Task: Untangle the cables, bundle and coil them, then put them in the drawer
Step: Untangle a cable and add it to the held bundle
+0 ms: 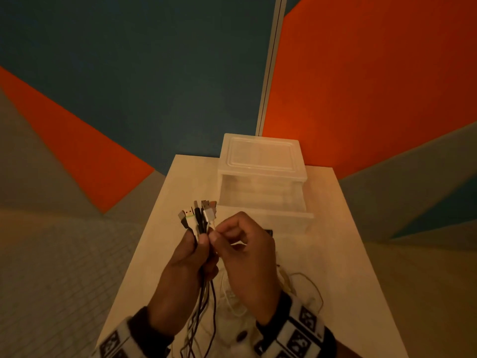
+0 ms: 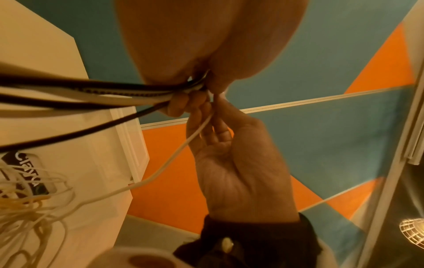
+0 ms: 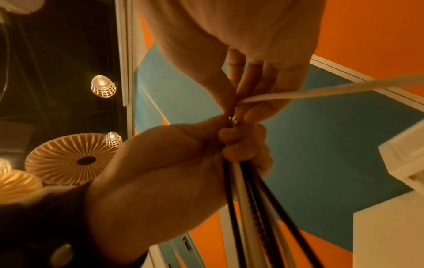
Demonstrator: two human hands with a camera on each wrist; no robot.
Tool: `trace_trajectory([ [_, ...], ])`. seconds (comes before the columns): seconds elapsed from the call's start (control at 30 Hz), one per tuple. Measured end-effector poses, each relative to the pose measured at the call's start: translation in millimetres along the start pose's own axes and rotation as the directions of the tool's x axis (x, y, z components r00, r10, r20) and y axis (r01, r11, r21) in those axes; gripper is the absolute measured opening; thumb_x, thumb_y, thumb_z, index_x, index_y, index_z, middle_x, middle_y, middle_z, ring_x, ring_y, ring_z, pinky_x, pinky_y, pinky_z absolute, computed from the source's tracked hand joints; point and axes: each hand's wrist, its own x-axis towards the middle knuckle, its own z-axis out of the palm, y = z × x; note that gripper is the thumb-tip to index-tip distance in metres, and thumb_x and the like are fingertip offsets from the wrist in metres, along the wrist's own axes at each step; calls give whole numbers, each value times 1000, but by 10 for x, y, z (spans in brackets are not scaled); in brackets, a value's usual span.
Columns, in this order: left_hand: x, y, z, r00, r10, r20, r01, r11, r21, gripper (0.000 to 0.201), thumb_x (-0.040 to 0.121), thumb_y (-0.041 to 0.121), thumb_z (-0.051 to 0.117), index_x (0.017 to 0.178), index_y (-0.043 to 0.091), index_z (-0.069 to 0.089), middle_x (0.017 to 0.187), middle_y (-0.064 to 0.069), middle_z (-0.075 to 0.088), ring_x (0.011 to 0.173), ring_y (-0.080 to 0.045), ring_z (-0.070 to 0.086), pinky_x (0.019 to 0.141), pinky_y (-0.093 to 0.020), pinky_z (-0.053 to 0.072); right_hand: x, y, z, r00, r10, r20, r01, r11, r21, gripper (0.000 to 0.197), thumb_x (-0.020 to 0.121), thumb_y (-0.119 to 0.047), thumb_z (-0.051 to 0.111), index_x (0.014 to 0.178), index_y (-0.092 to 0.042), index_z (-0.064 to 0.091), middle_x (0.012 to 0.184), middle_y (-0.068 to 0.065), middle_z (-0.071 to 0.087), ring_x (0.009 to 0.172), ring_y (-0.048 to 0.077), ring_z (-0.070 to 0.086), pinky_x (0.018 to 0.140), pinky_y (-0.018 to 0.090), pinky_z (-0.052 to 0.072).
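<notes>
Your table (image 1: 335,241) fills the lower centre of the head view, pale top running from the bottom edge up to the blue and orange wall panels. At its far end, centre frame, sits the clear plastic drawer unit (image 1: 260,156), lid on top, with the drawer (image 1: 263,200) pulled out toward you. Just below that, both your hands meet in mid-frame above the table. Your left hand (image 1: 185,264) is fisted round the cable bundle (image 1: 204,301), fingers curled tight and clamped on several black and white leads; the plug ends (image 1: 198,214) fan out above the fist, USB-style connectors, one with a green edge. Below the fist the leads hang down toward the bottom edge of the frame. Your right hand (image 1: 247,257) sits touching the left, thumb and forefinger pinched together on a single white cable (image 2: 176,154) right beside the bundle, the other fingers loosely curled. In the left wrist view that white cable drops from the pinch down to lower left, where a loose tangle of thin pale cord (image 2: 30,204) lies on the table, over a dark printed label (image 2: 25,168). In the right wrist view the same white cable runs from the pinch off to the right edge, upper half. Both wrists carry bands with black and white marker squares, bottom of the head view.
</notes>
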Motion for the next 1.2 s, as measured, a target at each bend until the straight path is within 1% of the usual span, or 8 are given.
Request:
trace_trajectory([
  [0.17,-2,6,-17,999,24,24,-24,1000,-9,33,89,37,49,115,26,66,101,-21,62,89,-35,53,78,-48,43,-62,33,30,993,-106,46,109,991,-72,12,89,-13,63,91,-23,67,101,-11,51,95,6,60,68,27,58],
  [0.37,5,-25,-52,1000,16,20,-17,1000,1,35,88,34,47,110,18,69,107,-16,69,100,-35,66,88,-48,50,-95,43,-59,976,-146,160,158,986,-61,21,88,-11,65,102,-27,68,110,-9,43,103,3,56,78,17,56],
  [0.6,-19,-8,-24,990,97,103,-101,994,39,38,97,27,40,99,-8,53,77,-9,47,72,-18,45,73,-35,40,119,57,-193,941,-122,316,85,988,127,52,98,-25,53,143,-42,34,149,-15,37,134,7,42,102,36,48],
  [0.67,-42,-4,5,987,80,142,-83,997,11,34,97,25,40,101,-5,57,77,-12,45,73,-19,47,71,-31,44,156,76,-157,934,-113,337,79,990,113,44,99,-27,50,140,-41,42,138,-10,51,116,13,57,93,42,54],
  [0.77,-66,-26,18,983,30,184,-30,1000,1,38,94,27,44,101,-9,57,77,-16,48,69,-22,52,66,-29,49,174,59,-123,942,-208,262,206,978,37,28,99,-23,52,126,-27,60,116,-12,62,89,-1,62,73,24,55],
  [0.87,-47,-30,40,982,28,188,-22,999,-34,42,98,33,50,107,-7,57,88,-20,54,78,-28,54,71,-35,47,193,65,-120,937,-251,242,243,968,62,26,100,-24,50,123,-26,60,115,-10,63,94,2,63,76,19,51],
  [1.03,84,113,-59,982,112,151,-88,984,-157,30,100,37,48,86,10,47,71,-5,36,61,-19,40,69,-40,33,54,464,-180,880,-15,475,-101,971,217,42,99,-43,38,140,-38,38,126,1,58,103,18,66,84,35,56],
  [1.2,122,198,-225,974,171,150,-152,979,-134,27,102,24,35,81,13,47,68,-1,34,53,-15,33,66,-33,44,-90,965,-355,803,18,596,29,997,-69,29,103,-28,39,95,-14,62,76,-8,58,72,5,55,71,22,44],
])
